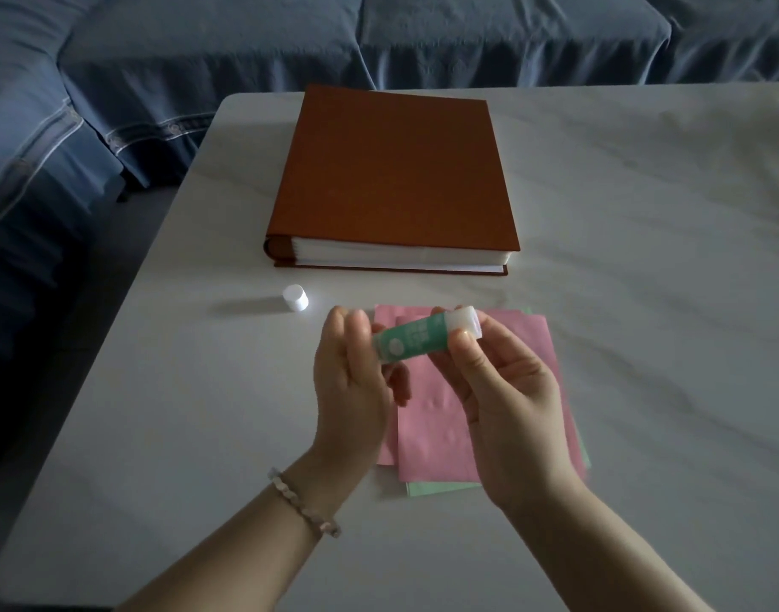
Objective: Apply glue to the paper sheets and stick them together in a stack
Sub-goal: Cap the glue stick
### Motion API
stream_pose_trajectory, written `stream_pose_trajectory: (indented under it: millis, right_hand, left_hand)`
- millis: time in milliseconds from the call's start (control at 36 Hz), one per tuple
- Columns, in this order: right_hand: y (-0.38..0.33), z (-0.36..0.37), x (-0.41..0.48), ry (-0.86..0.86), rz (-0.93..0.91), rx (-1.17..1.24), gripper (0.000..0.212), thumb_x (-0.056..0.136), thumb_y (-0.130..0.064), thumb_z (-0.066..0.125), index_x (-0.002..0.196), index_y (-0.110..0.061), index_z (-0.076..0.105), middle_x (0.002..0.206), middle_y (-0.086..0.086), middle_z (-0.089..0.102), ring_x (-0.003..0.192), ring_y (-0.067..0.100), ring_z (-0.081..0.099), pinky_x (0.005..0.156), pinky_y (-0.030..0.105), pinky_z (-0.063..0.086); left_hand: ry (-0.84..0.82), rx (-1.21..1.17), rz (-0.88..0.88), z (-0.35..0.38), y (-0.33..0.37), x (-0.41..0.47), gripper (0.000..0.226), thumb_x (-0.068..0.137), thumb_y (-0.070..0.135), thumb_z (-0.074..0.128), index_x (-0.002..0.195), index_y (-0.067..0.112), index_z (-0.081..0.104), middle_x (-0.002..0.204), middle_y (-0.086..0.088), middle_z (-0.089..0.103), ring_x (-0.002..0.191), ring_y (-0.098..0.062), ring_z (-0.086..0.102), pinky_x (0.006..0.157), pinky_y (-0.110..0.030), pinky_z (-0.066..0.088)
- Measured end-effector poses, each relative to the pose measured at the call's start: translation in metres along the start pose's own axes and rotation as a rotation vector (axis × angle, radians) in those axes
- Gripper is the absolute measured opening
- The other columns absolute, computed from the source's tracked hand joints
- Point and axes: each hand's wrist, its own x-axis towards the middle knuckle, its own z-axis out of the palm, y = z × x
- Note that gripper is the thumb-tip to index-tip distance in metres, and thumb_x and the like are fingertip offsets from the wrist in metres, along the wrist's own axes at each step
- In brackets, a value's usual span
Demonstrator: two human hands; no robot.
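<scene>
A blue-covered sofa (202, 46) fills the top and upper left of the frame. Below it, a white marbled counter (643, 258) takes up the rest of the view. A thick brown book (396, 170) lies closed and flat on the counter at upper centre, page edges facing the camera. The paper sheets (431, 426) lie at the centre of the frame in a loose, offset pile flat on the counter: pink sheets on top, with a green sheet showing at the lower edge. The right hand (506, 408) is raised above the pile, its thumb and fingertips clamped on the clear upper end of the glue stick (418, 340). The left hand (352, 386) stands upright just left of the pile, fingers curled round the base end of the stick, with the thumb below it and blurred. The glue stick is green-labelled, uncapped and carried between both hands, tilted with its open end toward the upper right. A beaded bracelet (306, 505) circles the left wrist. The white cap (295, 298) rests on the counter at centre left, apart from both hands and near the front corner of the book.
</scene>
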Motion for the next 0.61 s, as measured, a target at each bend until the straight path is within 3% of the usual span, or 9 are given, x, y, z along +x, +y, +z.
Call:
stream_pose_trajectory:
  millis: [56,139,222,278,361,444,528,583,611]
  right_hand:
    - [-0.001,-0.003,0.001,0.023,-0.067,-0.109,0.03,0.067,-0.022,0.067,0.093,-0.008,0.069,0.085,0.002,0.073,0.086,0.012,0.068,0.073,0.018,0.052]
    - [-0.005,-0.008,0.002,-0.021,-0.147,-0.243,0.023,0.07,-0.013,0.063,0.092,-0.009,0.067,0.082,-0.007,0.073,0.081,0.003,0.067,0.07,0.013,0.049]
    - [-0.004,-0.01,0.0,-0.081,-0.156,-0.291,0.02,0.071,-0.01,0.062,0.09,-0.009,0.067,0.082,-0.008,0.073,0.08,0.003,0.066,0.07,0.014,0.049]
    - [0.0,-0.012,0.0,-0.039,-0.144,-0.259,0.02,0.07,-0.011,0.064,0.089,-0.011,0.07,0.082,-0.006,0.073,0.081,0.005,0.067,0.071,0.015,0.05]
    - [0.002,-0.01,0.005,0.041,-0.072,-0.106,0.023,0.066,-0.026,0.068,0.084,-0.013,0.074,0.083,0.002,0.073,0.084,0.012,0.068,0.074,0.019,0.052]
    - [0.001,-0.005,0.007,0.091,0.025,0.022,0.036,0.061,-0.03,0.067,0.088,-0.008,0.071,0.08,0.003,0.072,0.08,0.012,0.068,0.071,0.019,0.053]
    - [0.003,-0.003,0.004,0.066,0.075,0.083,0.023,0.065,-0.026,0.065,0.08,-0.01,0.072,0.075,0.002,0.07,0.073,0.009,0.067,0.068,0.018,0.053]
    - [0.004,-0.001,0.001,0.061,0.08,0.056,0.036,0.06,-0.031,0.067,0.086,-0.007,0.07,0.078,0.004,0.07,0.076,0.011,0.067,0.069,0.018,0.053]
    - [0.004,-0.001,0.001,0.069,0.06,0.026,0.042,0.058,-0.032,0.067,0.09,-0.005,0.069,0.081,0.005,0.071,0.079,0.012,0.068,0.07,0.018,0.053]
  left_hand:
    - [-0.065,-0.092,-0.403,0.003,0.01,0.008,0.058,0.098,0.051,0.027,0.057,0.013,0.042,0.038,0.0,0.036,0.027,-0.013,0.036,0.033,-0.015,0.03]
    - [-0.274,-0.036,-0.948,-0.004,0.011,0.018,0.076,0.095,0.06,0.021,0.034,0.018,0.039,0.034,0.002,0.021,0.023,-0.009,0.02,0.031,-0.01,0.015]
    - [-0.36,0.055,-1.066,-0.013,0.017,0.028,0.075,0.093,0.064,0.02,0.042,0.015,0.043,0.035,0.004,0.02,0.024,-0.007,0.017,0.03,-0.01,0.013]
    - [-0.286,0.198,-0.875,-0.009,0.017,0.028,0.067,0.096,0.059,0.021,0.056,0.011,0.044,0.034,0.002,0.029,0.025,-0.011,0.026,0.03,-0.013,0.022]
    - [-0.193,0.293,-0.246,-0.004,0.011,0.014,0.039,0.094,0.051,0.029,0.076,0.019,0.043,0.042,0.002,0.049,0.036,-0.008,0.045,0.039,-0.021,0.039]
    - [-0.213,0.338,0.162,-0.01,-0.001,0.0,0.027,0.086,0.054,0.034,0.089,0.027,0.037,0.056,0.013,0.05,0.054,0.003,0.055,0.048,-0.008,0.04]
    - [-0.137,0.396,0.363,-0.014,-0.012,-0.001,0.033,0.091,0.054,0.038,0.089,0.021,0.039,0.065,0.021,0.045,0.057,0.012,0.052,0.048,0.0,0.034]
    - [-0.06,0.33,0.38,-0.014,-0.015,0.003,0.035,0.094,0.052,0.038,0.078,0.021,0.037,0.057,0.018,0.041,0.049,0.007,0.048,0.045,-0.003,0.033]
    - [-0.043,0.266,0.307,-0.012,-0.014,0.005,0.035,0.096,0.049,0.037,0.073,0.022,0.036,0.051,0.015,0.039,0.043,0.003,0.045,0.042,-0.008,0.034]
